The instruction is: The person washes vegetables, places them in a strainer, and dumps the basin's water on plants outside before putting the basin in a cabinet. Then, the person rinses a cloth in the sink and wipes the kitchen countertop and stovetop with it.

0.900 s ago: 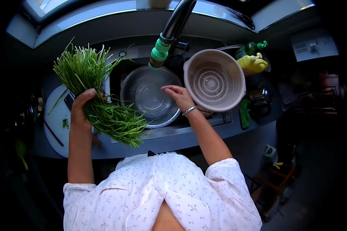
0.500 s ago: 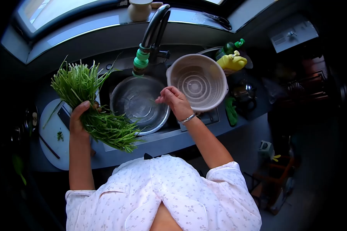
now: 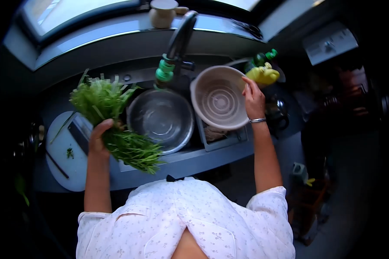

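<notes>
A thick bunch of leafy greens (image 3: 131, 149) is gripped around its middle by my left hand (image 3: 100, 131). The cut stems point up and the narrow leaves droop toward me. The bunch hangs partly over the left edge of a metal basin (image 3: 160, 118) in the sink. On the right, the fingers of my right hand (image 3: 255, 99) are closed at the right rim of a pale plastic colander (image 3: 220, 98), and the wrist wears a silver bracelet. The colander looks bare inside. My right hand hides part of its rim.
The faucet (image 3: 177, 43) with a green fitting stands behind the basin. A white cutting board (image 3: 67, 170) with a knife (image 3: 77, 134) and a few green bits lies at left. Yellow (image 3: 264, 74) and green (image 3: 258, 58) bottles stand behind the colander; a grey tray (image 3: 224, 140) sits below it.
My right hand has moved right, from over the basin to the colander's right rim. My left hand still holds the greens, and the whole view has shifted slightly.
</notes>
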`<state>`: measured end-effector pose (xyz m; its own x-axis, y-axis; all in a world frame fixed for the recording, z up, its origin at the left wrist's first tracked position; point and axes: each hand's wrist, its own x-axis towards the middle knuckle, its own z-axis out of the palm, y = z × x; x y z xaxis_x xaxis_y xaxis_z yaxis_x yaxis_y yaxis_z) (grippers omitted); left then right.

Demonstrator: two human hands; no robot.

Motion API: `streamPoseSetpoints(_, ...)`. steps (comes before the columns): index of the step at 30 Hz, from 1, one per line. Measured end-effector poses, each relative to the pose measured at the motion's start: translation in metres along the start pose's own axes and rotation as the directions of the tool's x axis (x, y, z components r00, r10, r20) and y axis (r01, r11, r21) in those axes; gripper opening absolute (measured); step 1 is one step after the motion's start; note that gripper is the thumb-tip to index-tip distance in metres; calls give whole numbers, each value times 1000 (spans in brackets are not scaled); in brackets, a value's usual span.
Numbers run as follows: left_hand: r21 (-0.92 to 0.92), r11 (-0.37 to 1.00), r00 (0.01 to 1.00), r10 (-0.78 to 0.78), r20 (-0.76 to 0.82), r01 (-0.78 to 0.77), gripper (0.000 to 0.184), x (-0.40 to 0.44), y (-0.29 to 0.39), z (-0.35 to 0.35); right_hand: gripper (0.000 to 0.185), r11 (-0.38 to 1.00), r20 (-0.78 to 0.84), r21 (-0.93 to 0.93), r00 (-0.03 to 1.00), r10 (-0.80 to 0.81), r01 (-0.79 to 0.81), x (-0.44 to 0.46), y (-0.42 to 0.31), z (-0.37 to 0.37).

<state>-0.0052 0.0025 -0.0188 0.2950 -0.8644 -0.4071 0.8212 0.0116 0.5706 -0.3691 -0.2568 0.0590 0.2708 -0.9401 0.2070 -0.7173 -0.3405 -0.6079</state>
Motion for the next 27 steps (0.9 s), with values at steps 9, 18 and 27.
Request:
streamPoseSetpoints(9,16,1000,996,19,85,-20,41,10,-13,10,34,828,121,-182,847,-517,531,-35,-38,68)
streamPoseSetpoints(18,77,995,988,57,147,-69,44,9,-9,3,25,735,123,298,739,-663,609,-66,-151,102)
streamPoseSetpoints(27,70,988,978,121,168,-134,46,7,-2,-2,54,438,188,-35,436,-880,898,-64,-180,105)
